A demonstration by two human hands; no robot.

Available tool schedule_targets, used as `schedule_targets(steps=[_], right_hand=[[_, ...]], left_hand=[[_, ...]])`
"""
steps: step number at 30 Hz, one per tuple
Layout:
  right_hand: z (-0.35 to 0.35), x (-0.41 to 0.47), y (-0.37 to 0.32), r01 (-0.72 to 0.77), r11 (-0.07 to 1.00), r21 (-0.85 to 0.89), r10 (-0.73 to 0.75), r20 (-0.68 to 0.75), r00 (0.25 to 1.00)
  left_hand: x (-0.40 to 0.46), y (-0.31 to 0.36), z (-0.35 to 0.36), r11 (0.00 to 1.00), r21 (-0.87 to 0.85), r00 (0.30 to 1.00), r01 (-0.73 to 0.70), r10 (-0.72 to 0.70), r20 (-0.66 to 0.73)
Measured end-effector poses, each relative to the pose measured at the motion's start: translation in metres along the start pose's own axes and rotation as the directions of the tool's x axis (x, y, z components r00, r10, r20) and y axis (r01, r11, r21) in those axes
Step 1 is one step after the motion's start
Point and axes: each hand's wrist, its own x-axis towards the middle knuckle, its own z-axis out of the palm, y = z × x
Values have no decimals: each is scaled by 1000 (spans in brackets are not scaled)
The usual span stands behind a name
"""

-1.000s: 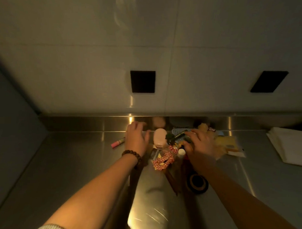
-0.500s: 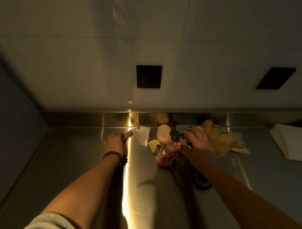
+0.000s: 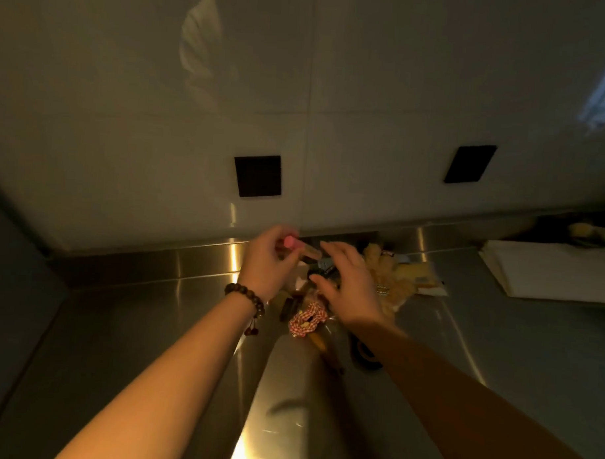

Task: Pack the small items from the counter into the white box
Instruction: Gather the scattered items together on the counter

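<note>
We had the left hand (image 3: 269, 259) closed around a small pink-capped tube (image 3: 295, 246), maybe a lip balm or marker, lifted off the steel surface (image 3: 136, 343) near the backsplash. Right hand (image 3: 347, 286) hovered over the pile with fingers spread wide and held nothing that we could see. A beaded bracelet (image 3: 247, 297) sat on the left wrist.

The pile of small items was bunched at the back of the surface, under and just beyond both hands: a red-and-white checked scrunchie (image 3: 306, 320) nearest us, a fuzzy yellow plush toy (image 3: 383, 276) to the right, a flat yellowish packet (image 3: 419, 278) beside the plush, and some dark bits between the hands, too blurred to name. A dark ring-shaped thing (image 3: 363, 353) lay partly under the right forearm.

The white box (image 3: 550, 272), or what we took for it, lay flat and pale at the far right of the surface, well apart from the pile. We could not tell whether it was open or held anything.

Progress looked early: one item in hand, nearly everything else not yet packed. We judged the step to be gathering items before carrying them to the box. Left to do: the scrunchie, plush, packet, dark bits and ring.
</note>
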Motion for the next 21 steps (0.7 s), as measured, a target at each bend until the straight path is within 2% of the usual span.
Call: schedule_targets(steps=[4,8,12,16,20,21], right_hand=[[-33,-14,9,-38,998,40,43,-154,987],[-70,-25,32,-157,983,93,171,-160,972],[-103,-27,69,-181,977,112,196,-146,970],[-125,-23,130,-199,951,237,217,-50,975],[-130,-17,203,-209,939,275,204,46,978],[-129,-17,219,-217,938,271,203,79,976]], left_hand=[[-4,35,45,985,-166,993,-44,61,98],[-9,61,88,954,-298,990,-21,62,129],[-8,77,131,954,-297,988,-33,76,135],[2,80,188,978,-209,989,9,23,147],[8,69,255,995,-94,999,15,-11,51],[7,64,270,995,-85,997,53,-49,54]])
